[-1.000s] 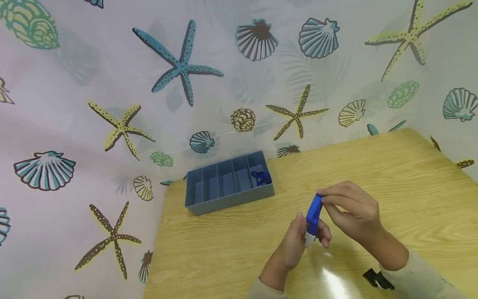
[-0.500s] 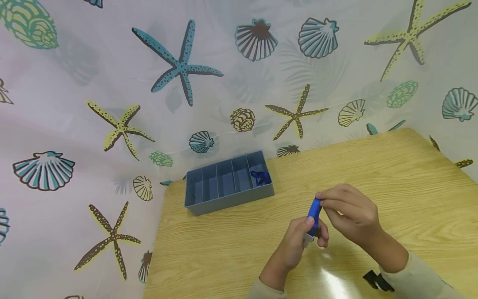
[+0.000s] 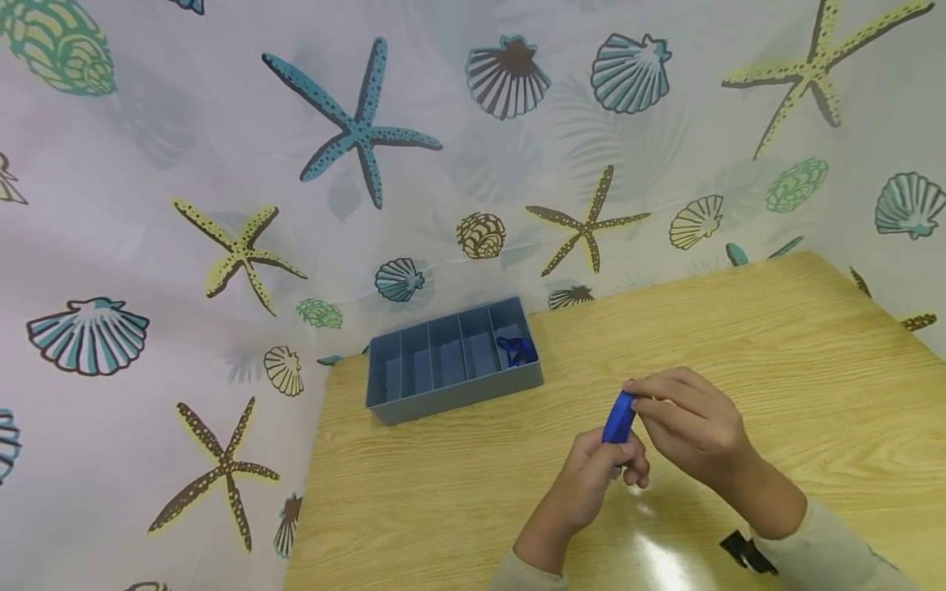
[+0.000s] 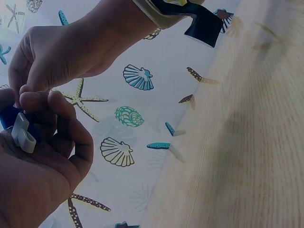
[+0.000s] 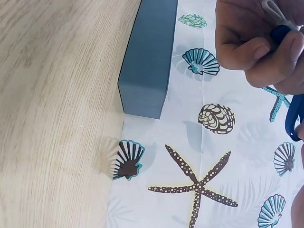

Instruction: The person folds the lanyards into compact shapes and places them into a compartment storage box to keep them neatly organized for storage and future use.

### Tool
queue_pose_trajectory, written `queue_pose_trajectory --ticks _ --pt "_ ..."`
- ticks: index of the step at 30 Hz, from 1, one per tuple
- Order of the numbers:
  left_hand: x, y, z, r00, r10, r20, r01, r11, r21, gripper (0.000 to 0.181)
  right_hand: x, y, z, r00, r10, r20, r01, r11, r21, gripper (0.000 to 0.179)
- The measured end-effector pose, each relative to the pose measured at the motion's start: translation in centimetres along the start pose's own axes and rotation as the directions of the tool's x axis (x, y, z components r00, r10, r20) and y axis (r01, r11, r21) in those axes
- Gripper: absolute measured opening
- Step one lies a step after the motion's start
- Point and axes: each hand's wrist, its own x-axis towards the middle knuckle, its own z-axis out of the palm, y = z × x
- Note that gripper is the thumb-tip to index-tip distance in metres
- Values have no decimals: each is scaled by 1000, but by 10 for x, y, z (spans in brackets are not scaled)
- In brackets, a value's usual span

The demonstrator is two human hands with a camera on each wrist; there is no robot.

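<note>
A folded band of blue strap (image 3: 618,417) stands upright between my two hands over the table. My left hand (image 3: 587,480) grips its lower part, thumb across the front. With thumb and fingertips, my right hand (image 3: 698,423) pinches the top end. A pale grey looped piece (image 4: 23,133) at the strap's lower end shows against the left palm in the left wrist view. Seen from the right wrist, the blue strap (image 5: 295,116) runs off at the right edge. The left fingers hide much of the strap's lower part.
A grey-blue tray (image 3: 458,392) with several compartments stands at the table's back left. Its rightmost compartment holds a dark blue strap bundle (image 3: 520,351). Near the right sleeve is a black object (image 3: 746,552). A shell-patterned curtain (image 3: 443,180) hangs behind the wooden table (image 3: 414,492).
My left thumb has come across the strap and its fingers have curled in, covering the grey end in the head view. My right hand has moved slightly left and keeps its pinch.
</note>
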Motion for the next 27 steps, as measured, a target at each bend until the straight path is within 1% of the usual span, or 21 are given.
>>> queue_pose_trajectory --ticks 4,7,9,11,12,13,14,15,16,17,18,19,20,21,22,23,24,27 --pt "0 0 -1 999 -34 -17 34 999 3 29 -1 -1 -1 999 35 -2 -35 999 -7 41" --pt "0 0 -1 999 -38 -23 38 999 6 27 -3 0 -2 997 81 -5 -81 997 1 36" --pt "0 -1 -2 999 -26 -21 26 1000 10 27 -7 3 -3 991 134 10 -134 991 0 33" --pt "0 -1 -2 1000 -24 -19 24 1000 13 27 -13 6 -6 976 213 50 -214 976 26 32" --pt "0 -1 -2 999 -28 -19 28 999 17 27 -16 8 -8 959 268 86 -273 961 46 28" --pt "0 0 -2 999 -38 -21 38 999 20 27 -20 9 -11 935 331 130 -342 936 83 22" --pt "0 0 -2 999 -45 -23 45 999 21 27 -23 10 -14 902 394 177 -418 899 127 16" --pt "0 0 -2 998 -56 -26 56 998 22 27 -26 10 -17 862 455 222 -495 849 184 14" --pt "0 0 -2 997 -65 -28 66 998 21 27 -28 11 -20 812 517 270 -576 782 236 17" --pt "0 1 -2 997 -73 -30 74 997 22 27 -30 12 -22 761 568 314 -646 709 282 24" --pt "0 1 -2 996 -81 -30 82 996 20 27 -31 12 -25 707 614 352 -707 639 305 30" --pt "0 0 -3 996 -88 -31 89 996 16 27 -32 13 -26 660 649 379 -751 577 322 33" --pt "0 0 -3 996 -89 -29 89 996 15 27 -32 13 -28 623 672 400 -782 534 320 33" --pt "0 0 -3 996 -86 -25 86 996 16 28 -32 13 -29 590 691 417 -807 501 313 31" --pt "0 0 -3 997 -80 -20 80 997 15 28 -32 13 -30 565 704 429 -825 480 299 29" --pt "0 1 -3 998 -69 -12 69 997 24 28 -32 14 -30 558 707 435 -830 476 291 28" --pt "0 1 -4 998 -59 -4 59 998 30 30 -31 13 -31 556 707 437 -831 482 277 28" --pt "0 2 -4 1000 -18 18 17 998 53 41 -31 13 -29 591 681 432 -806 517 287 31"
